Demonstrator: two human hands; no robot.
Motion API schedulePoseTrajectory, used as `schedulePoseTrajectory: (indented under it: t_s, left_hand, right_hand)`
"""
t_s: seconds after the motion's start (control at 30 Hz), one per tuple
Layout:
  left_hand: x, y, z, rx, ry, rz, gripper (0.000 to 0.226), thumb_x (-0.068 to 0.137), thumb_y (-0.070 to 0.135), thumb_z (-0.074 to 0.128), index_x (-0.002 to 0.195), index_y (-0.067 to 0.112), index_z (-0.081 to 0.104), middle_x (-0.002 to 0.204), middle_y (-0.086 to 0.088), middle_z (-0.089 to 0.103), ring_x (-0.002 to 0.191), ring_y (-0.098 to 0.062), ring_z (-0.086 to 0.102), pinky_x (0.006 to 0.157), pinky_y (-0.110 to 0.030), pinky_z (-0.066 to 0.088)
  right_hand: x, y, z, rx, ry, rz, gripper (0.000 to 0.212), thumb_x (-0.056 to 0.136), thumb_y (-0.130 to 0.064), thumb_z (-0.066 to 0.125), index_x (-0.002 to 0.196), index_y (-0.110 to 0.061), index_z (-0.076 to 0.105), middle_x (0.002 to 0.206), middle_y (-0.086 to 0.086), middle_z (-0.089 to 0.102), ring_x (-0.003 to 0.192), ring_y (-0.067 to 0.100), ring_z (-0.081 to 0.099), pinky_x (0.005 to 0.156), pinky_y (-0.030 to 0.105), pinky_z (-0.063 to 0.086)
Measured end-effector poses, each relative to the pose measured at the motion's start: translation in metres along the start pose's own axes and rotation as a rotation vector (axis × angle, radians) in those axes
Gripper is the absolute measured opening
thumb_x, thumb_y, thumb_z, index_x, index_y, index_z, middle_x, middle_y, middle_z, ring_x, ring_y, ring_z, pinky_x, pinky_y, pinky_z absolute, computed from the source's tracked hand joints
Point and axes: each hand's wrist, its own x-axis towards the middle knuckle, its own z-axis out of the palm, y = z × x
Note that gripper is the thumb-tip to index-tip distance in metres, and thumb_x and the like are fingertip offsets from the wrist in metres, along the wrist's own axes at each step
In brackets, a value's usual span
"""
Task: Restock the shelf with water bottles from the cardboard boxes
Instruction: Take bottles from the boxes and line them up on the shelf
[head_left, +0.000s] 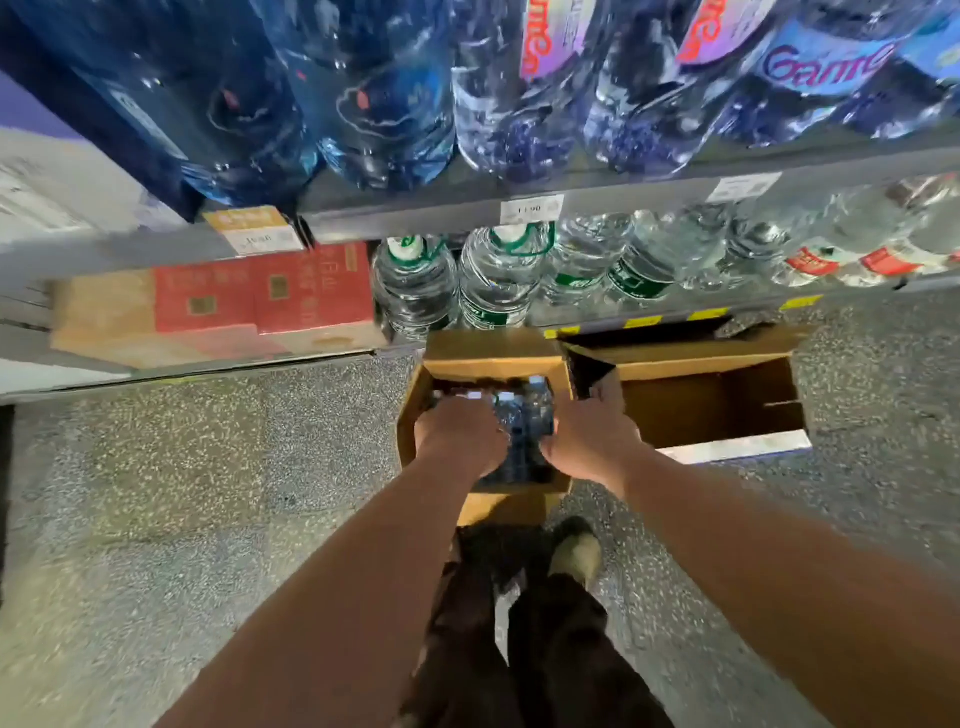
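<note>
Forearms (363, 571) reach down to frame centre. Left hand (457, 436) and right hand (592, 441) seem clamped round bottles (519, 415) inside box (488, 358); blur hides fingers. Second box (711, 410), centre right, empty. Shelf (675, 312) above holds rows. Likely about halfway: this box left to unload.

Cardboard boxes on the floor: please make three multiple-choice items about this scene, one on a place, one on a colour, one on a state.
1. Where are the left hand and the right hand?
A) in the left cardboard box
B) on the upper shelf
C) flat on the floor

2. The handles on the large clear bottles are:
A) red
B) green
C) yellow

3. The right cardboard box is:
A) taped closed
B) full of bottles
C) open and empty

Answers:
1 A, both hands reach among its small bottles.
2 B, green loops sit at the necks.
3 C, its flaps are open and the inside is bare.
</note>
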Motion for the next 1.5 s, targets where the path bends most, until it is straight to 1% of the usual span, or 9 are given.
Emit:
schedulePoseTrajectory:
  t_s: [0.07, 0.17, 0.4, 0.47, 0.67, 0.83, 0.97, 1.17, 1.5]
  left_hand:
    - [0.023, -0.008, 0.036, -0.031, -0.048, -0.007, 0.028, 0.089, 0.033, 0.051, 0.113, 0.019, 0.059, 0.109, -0.004, 0.064, 0.103, -0.027, 0.062, 0.070, -0.034, 0.043]
    - [0.063, -0.018, 0.092, -0.136, -0.127, -0.064, 0.027, 0.088, 0.033, 0.053, 0.111, 0.020, 0.059, 0.110, -0.004, 0.064, 0.104, -0.028, 0.062, 0.072, -0.034, 0.044]
    - [0.142, -0.005, 0.206, -0.515, -0.181, -0.128, 0.030, 0.094, 0.014, 0.047, 0.123, 0.007, 0.053, 0.130, -0.013, 0.049, 0.118, -0.032, 0.051, 0.094, -0.039, 0.043]
    - [0.161, 0.005, 0.231, -0.637, -0.156, -0.162, 0.030, 0.093, 0.009, 0.047, 0.122, 0.003, 0.053, 0.127, -0.019, 0.050, 0.119, -0.036, 0.048, 0.096, -0.042, 0.042]
    - [0.194, 0.023, 0.281, -0.888, -0.271, -0.297, 0.062, 0.095, 0.007, 0.044, 0.149, 0.005, 0.013, 0.145, -0.018, 0.034, 0.130, -0.035, 0.039, 0.108, -0.044, 0.034]
    - [0.212, 0.018, 0.296, -0.905, -0.220, -0.383, 0.050, 0.087, 0.007, 0.054, 0.135, 0.006, 0.039, 0.132, -0.015, 0.050, 0.119, -0.034, 0.049, 0.100, -0.043, 0.044]
    - [0.226, 0.018, 0.301, -0.979, -0.346, -0.425, 0.061, 0.086, 0.009, 0.060, 0.141, 0.008, 0.034, 0.134, -0.014, 0.050, 0.121, -0.032, 0.050, 0.103, -0.039, 0.042]
    - [0.251, 0.020, 0.306, -1.073, -0.398, -0.556, 0.077, 0.081, 0.014, 0.072, 0.141, 0.003, 0.024, 0.131, -0.017, 0.050, 0.116, -0.031, 0.053, 0.088, -0.031, 0.048]
    - [0.233, 0.012, 0.299, -1.008, -0.227, -0.572, 0.081, 0.061, 0.021, 0.086, 0.126, 0.008, 0.038, 0.116, -0.013, 0.058, 0.104, -0.030, 0.059, 0.085, -0.036, 0.053]
  right_hand:
    - [0.023, 0.006, 0.032, 0.040, -0.015, 0.031, 0.019, 0.089, -0.034, 0.050, 0.090, -0.015, 0.054, 0.083, 0.005, 0.060, 0.086, 0.025, 0.061, 0.057, 0.027, 0.040]
    - [0.067, 0.012, 0.083, 0.123, -0.060, 0.094, 0.015, 0.086, -0.030, 0.051, 0.085, -0.015, 0.055, 0.083, 0.004, 0.058, 0.083, 0.026, 0.059, 0.065, 0.029, 0.041]
    - [0.173, 0.040, 0.188, 0.398, -0.102, 0.187, 0.022, 0.089, -0.025, 0.053, 0.097, -0.006, 0.049, 0.093, 0.012, 0.050, 0.081, 0.028, 0.051, 0.064, 0.029, 0.036]
    - [0.202, 0.051, 0.208, 0.472, -0.094, 0.254, 0.034, 0.087, -0.026, 0.055, 0.112, -0.003, 0.052, 0.105, 0.015, 0.056, 0.095, 0.032, 0.058, 0.069, 0.029, 0.040]
    - [0.257, 0.067, 0.245, 0.700, -0.101, 0.408, 0.062, 0.082, -0.027, 0.064, 0.135, -0.011, 0.037, 0.129, 0.012, 0.054, 0.114, 0.031, 0.054, 0.089, 0.035, 0.047]
    - [0.272, 0.076, 0.261, 0.900, -0.083, 0.459, 0.077, 0.072, -0.023, 0.077, 0.137, -0.014, 0.035, 0.131, 0.009, 0.054, 0.114, 0.029, 0.055, 0.093, 0.045, 0.050]
    - [0.280, 0.085, 0.265, 1.006, -0.088, 0.499, 0.073, 0.068, -0.014, 0.078, 0.130, -0.016, 0.040, 0.126, 0.005, 0.057, 0.101, 0.020, 0.057, 0.076, 0.031, 0.050]
    - [0.292, 0.092, 0.270, 1.101, -0.197, 0.553, 0.079, 0.073, -0.008, 0.074, 0.138, -0.017, 0.029, 0.121, 0.003, 0.050, 0.084, 0.012, 0.049, 0.055, 0.022, 0.035]
    - [0.289, 0.075, 0.251, 1.312, -0.173, 0.626, 0.069, 0.065, 0.001, 0.070, 0.129, -0.013, 0.050, 0.111, 0.012, 0.064, 0.092, 0.028, 0.063, 0.057, 0.028, 0.049]
